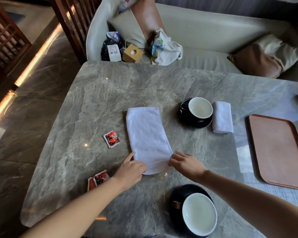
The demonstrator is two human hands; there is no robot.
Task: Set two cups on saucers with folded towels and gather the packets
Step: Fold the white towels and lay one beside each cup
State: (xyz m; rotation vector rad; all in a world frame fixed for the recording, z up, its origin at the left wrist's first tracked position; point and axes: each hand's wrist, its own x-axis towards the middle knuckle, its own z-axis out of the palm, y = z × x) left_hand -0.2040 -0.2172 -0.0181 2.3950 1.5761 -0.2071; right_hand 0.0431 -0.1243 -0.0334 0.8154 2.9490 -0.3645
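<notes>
1. Your bench (110, 86) is a grey marble-patterned slab, and everything below sits on it.
2. A copper-brown tray (279, 152) lies along the right edge, with nothing on it.
3. The white towel (147, 134) lies in the middle of the bench as a long folded strip, running from the centre back toward the near edge.
4. A black saucer (182, 194) sits at the near edge, right of centre; a cup with a white interior (199, 214) stands on it.
5. A second black saucer (199, 123) sits toward the right, just left of the tray's far end but apart from it, with its own white-lined cup (199, 107) on it.
6. A small folded white towel (222, 117) lies just beside that far saucer on its right, touching or nearly touching its rim.
7. Your left hand (129, 172) pinches the near left corner of the long towel, its index finger stretched out along the towel's edge.
8. Your right hand (186, 163) grips the near right corner of the same towel with curled fingers.
9. Red-and-black packets (98, 179) lie stacked near the left edge, partly under your left forearm.
10. A single red-and-black packet (111, 139) lies just left of the long towel, not touching it.
</notes>
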